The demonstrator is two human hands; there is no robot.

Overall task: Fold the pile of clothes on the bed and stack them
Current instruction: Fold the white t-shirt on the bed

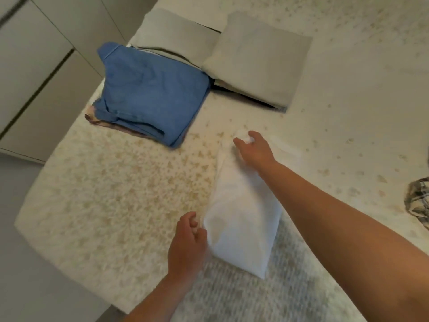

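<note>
Now both hands pinch a folded white garment (241, 214) on the bed (111, 201). Left hand (188, 245) grips its near corner, right hand (253, 147) its far end.

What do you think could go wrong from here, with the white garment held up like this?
The white garment is held only at two edges, by the left hand and the right hand; if either grip slips, its fold may fall open. Dropped carelessly onto the blue folded stack, it could land askew. The patterned cloth at the bed's right edge could get overlooked.
</note>
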